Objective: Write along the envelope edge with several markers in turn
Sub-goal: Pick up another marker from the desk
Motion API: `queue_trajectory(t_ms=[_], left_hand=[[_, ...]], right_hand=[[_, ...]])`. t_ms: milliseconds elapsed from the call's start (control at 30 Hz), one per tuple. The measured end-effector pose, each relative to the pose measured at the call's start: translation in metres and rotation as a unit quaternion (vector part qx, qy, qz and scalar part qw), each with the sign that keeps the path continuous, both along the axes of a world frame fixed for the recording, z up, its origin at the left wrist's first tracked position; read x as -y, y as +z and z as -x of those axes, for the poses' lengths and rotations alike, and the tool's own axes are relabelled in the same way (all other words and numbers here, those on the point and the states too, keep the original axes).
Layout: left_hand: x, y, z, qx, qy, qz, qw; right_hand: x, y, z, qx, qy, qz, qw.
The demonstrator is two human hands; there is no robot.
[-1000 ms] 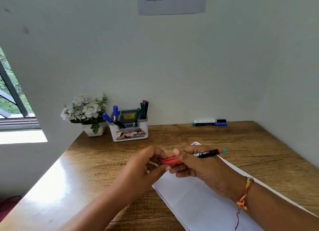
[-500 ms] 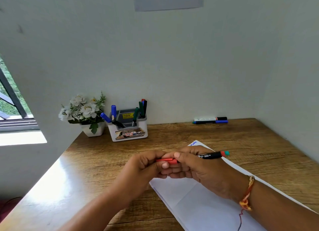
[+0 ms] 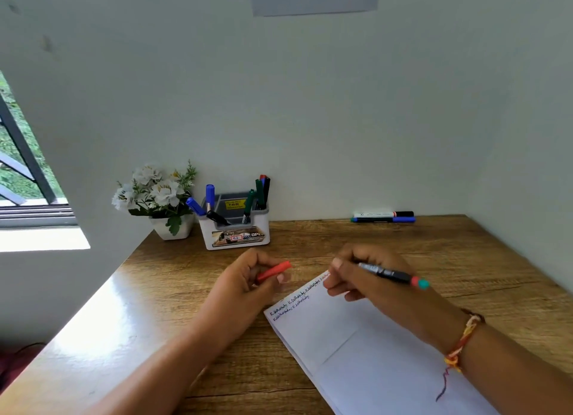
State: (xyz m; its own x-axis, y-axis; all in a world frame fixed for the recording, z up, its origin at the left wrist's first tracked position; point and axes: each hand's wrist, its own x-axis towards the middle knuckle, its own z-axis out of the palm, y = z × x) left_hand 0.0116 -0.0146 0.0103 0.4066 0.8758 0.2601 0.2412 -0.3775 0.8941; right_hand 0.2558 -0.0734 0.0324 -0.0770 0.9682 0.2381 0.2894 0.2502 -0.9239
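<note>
A white envelope [image 3: 356,346] lies on the wooden desk, with lines of small handwriting along its far-left edge. My right hand [image 3: 375,284] holds a black marker [image 3: 393,275] with a red and teal end, its writing end hidden behind my fingers at the envelope's far corner. My left hand [image 3: 245,284] pinches the red marker cap [image 3: 274,271] just left of the envelope, above the desk.
A white holder [image 3: 237,234] with several blue, green and black markers stands at the back by the wall. A pot of white flowers [image 3: 161,200] sits to its left. Two markers [image 3: 384,216] lie against the wall at back right. The window is at far left.
The red cap has come off the marker. My left hand drew left with the cap, and my right hand moved right with the marker; handwriting on the envelope edge is now uncovered.
</note>
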Motion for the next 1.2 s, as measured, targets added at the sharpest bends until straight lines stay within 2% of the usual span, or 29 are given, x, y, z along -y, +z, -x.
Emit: queue_trajectory(t_ms=[67, 100, 133, 233, 300, 467, 733, 900, 1200], left_hand=[[-0.001, -0.003, 0.001, -0.03, 0.007, -0.013, 0.999], [-0.001, -0.003, 0.0, -0.048, 0.013, -0.021, 0.999], [0.0, -0.003, 0.0, -0.068, 0.017, -0.026, 0.997], [0.0, -0.005, -0.002, -0.15, 0.021, -0.045, 0.987], [-0.001, -0.007, -0.002, -0.196, 0.032, -0.075, 0.977], [0.0, -0.008, -0.004, -0.225, 0.024, -0.115, 0.967], [-0.003, -0.012, -0.002, -0.243, 0.009, -0.125, 0.962], [-0.006, -0.011, -0.001, -0.239, 0.003, -0.127, 0.963], [-0.005, -0.012, -0.001, -0.239, -0.005, -0.129, 0.962]], right_hand=[[-0.003, -0.014, -0.002, 0.147, 0.002, -0.044, 0.988], [-0.004, -0.021, -0.002, 0.17, 0.008, -0.049, 0.984], [-0.005, -0.024, 0.001, 0.157, 0.008, -0.045, 0.987], [-0.007, -0.023, 0.015, -0.016, -0.029, 0.006, 0.999], [-0.012, -0.02, 0.021, -0.057, -0.058, 0.033, 0.996], [-0.019, -0.028, 0.026, 0.019, -0.086, 0.078, 0.993], [-0.022, -0.03, 0.021, 0.092, -0.091, 0.066, 0.989], [-0.025, -0.024, 0.017, 0.091, -0.087, 0.105, 0.986], [-0.022, -0.027, 0.018, 0.107, -0.122, 0.051, 0.985]])
